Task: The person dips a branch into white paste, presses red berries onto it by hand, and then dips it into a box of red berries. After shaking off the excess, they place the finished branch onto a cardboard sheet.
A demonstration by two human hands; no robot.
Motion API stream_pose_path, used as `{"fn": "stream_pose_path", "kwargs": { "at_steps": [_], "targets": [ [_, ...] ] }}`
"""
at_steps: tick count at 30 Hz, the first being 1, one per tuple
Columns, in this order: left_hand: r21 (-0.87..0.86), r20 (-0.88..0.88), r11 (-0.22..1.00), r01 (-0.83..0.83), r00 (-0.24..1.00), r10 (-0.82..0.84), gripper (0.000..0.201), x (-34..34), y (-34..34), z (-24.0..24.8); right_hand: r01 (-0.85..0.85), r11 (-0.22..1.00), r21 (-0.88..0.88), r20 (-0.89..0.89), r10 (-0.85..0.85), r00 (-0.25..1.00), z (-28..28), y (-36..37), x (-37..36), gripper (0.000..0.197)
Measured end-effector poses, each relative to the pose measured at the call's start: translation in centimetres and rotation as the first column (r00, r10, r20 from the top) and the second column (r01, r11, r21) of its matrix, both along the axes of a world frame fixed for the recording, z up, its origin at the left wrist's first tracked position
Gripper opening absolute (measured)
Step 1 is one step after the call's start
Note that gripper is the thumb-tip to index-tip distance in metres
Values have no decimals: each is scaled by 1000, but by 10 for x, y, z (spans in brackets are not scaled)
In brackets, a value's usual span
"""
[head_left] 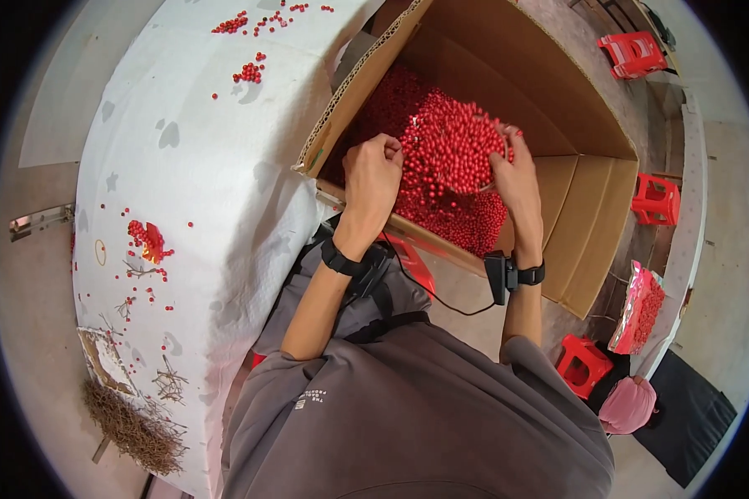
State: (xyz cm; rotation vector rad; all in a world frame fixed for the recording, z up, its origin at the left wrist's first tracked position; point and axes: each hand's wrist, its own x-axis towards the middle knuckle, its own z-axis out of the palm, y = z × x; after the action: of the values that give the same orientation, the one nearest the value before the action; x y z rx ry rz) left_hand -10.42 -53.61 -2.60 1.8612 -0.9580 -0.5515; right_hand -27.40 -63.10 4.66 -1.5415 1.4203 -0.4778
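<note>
Concrete floor, workshop setting; a large table covered in white cloth (200, 191) is curving across the left of the view, and an open cardboard box (595, 208) is sitting against its right edge, flaps standing up. The box is serving as the landmark here. Inside it, a deep heap of small red berry sprigs (466, 220) is filling the side nearest the table. A person in a grey shirt is leaning over the box with both arms reaching in. The left hand (373, 179) is curling shut, fingers folded in at the near edge of a raised bunch of red berries (449, 141). The right hand (516, 179) is cupping the far side of the same bunch, fingers wrapping around it, so the bunch is being lifted between the two hands just above the heap. Both wrists are wearing black bands. Left of the box, loose red berries (250, 73) are lying scattered on the cloth, with a small red cluster (146, 239) lower down and a pile of dry brown twigs (133, 428) at the table's near end. Right of the box, red plastic stools (657, 200) are standing on the floor, and a clear bag of red berries (638, 306) is leaning nearby.
</note>
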Motion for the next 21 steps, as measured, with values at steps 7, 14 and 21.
{"fn": "stream_pose_path", "kwargs": {
  "at_steps": [7,14,21],
  "targets": [
    [31,-144,999,26,989,-21,16,2,-1,12,-123,826,-550,-382,-117,917,12,-7,35,38],
    [0,-212,999,44,976,-43,18,7,-5,7,-215,753,-622,-406,-76,911,-129,-95,-40,46],
    [44,-172,998,35,985,-27,18,5,-5,5,-231,969,-88,-72,225,972,-217,-63,-37,48]
  ]
}}
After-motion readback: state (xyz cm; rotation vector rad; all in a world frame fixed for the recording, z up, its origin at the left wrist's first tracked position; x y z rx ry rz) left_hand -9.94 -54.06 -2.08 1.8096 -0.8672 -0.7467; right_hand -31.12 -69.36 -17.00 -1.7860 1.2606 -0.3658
